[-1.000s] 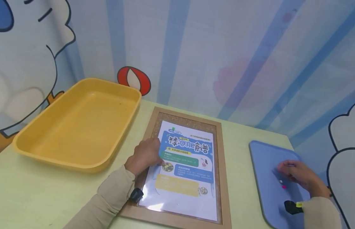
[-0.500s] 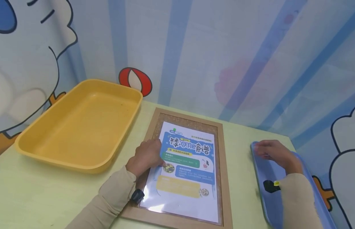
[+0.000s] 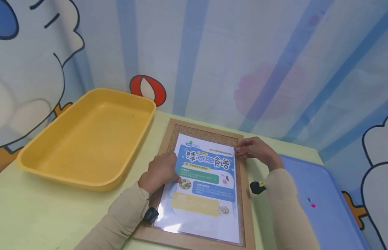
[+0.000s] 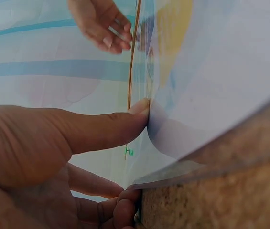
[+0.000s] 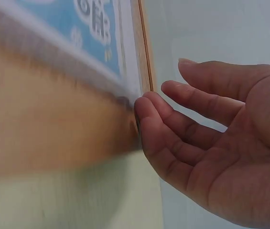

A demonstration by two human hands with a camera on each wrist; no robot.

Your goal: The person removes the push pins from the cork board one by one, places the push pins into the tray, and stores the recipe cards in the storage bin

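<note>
A printed poster (image 3: 209, 227) in a clear plastic sleeve lies on a wood-framed cork board (image 3: 248, 215). My left hand (image 3: 159, 170) holds the poster's left edge. In the left wrist view its thumb (image 4: 108, 128) presses on the sleeve, while the other fingers curl by the cork. A green pushpin (image 3: 191, 142) sits at the poster's top left. My right hand (image 3: 258, 151) is at the board's upper right, fingertips close to the poster's corner. Its thumb and fingers stand apart in the right wrist view, with nothing visible between them.
A deep yellow tray (image 3: 84, 139) stands to the left. On the right, a blue tray (image 3: 325, 180) bears a pink pin (image 3: 313, 206) and a small whitish piece (image 3: 309, 199). A cartoon-printed curtain (image 3: 212, 69) hangs behind the pale table (image 3: 72, 211).
My right hand has moved left from over the blue tray, past its far left corner, to the poster's upper right corner. The left hand keeps its hold on the poster's edge.
</note>
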